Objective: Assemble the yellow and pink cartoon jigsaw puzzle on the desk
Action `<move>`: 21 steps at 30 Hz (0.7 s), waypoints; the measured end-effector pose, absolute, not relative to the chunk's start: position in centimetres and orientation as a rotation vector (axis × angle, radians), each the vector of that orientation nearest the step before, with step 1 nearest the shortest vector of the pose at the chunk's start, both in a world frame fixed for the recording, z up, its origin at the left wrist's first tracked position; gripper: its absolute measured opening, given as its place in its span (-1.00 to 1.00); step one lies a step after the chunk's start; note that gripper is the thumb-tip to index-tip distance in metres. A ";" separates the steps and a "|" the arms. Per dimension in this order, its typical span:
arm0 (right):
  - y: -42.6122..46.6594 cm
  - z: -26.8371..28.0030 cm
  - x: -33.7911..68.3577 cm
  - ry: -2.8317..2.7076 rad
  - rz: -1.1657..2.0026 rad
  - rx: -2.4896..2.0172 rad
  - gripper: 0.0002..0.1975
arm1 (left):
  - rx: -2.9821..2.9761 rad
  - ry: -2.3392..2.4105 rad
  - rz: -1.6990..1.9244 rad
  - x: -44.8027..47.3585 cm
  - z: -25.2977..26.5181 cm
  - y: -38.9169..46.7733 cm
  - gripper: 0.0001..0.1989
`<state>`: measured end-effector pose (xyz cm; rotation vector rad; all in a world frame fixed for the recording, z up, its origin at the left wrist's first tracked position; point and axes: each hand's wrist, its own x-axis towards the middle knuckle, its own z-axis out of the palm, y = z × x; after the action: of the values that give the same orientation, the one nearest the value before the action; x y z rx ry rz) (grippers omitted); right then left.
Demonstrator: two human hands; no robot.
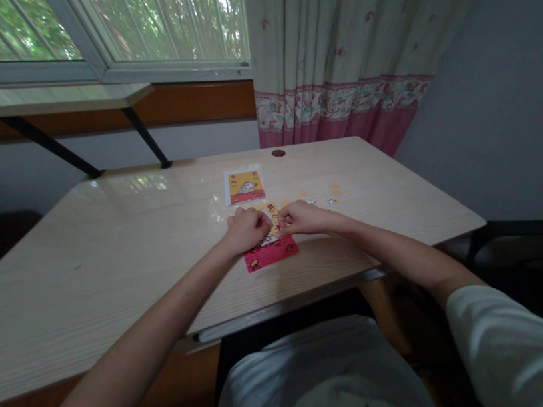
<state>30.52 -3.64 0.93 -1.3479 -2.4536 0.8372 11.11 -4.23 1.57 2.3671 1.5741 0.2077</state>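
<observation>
A yellow-and-red picture (271, 254) with cartoon drawings, which looks like a jigsaw puzzle, lies flat near the desk's front edge. My left hand (249, 228) rests over its upper left part, fingers curled inward. From the other side my right hand (301, 217) reaches over the picture's right edge, thumb and fingers pinched together. Whatever is between the fingertips of either hand is too small or hidden to make out. Just beyond the hands lies a card (245, 186) with a white cartoon animal on yellow and red.
Several small loose pieces (335, 188), yellow and white, are scattered right of my right hand. The wooden desk (121, 251) has a round cable hole (278, 153) at the back. A raised shelf (45, 100) stands on black legs at the back left, and a curtain (331, 53) hangs behind.
</observation>
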 end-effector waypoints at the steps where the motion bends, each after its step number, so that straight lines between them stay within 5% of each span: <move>1: -3.7 1.0 30.5 -2.459 0.838 -1.352 -0.81 | 2.347 1.561 0.223 11.1 1.6 -4.2 -0.75; 21: -4.0 1.9 30.6 -2.425 0.849 -1.212 -0.79 | 1.953 1.158 0.724 9.8 1.3 -3.0 -0.84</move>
<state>30.59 -3.97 1.93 -1.2117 -2.4247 0.8492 9.79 -2.96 1.29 1.9526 1.1575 0.7236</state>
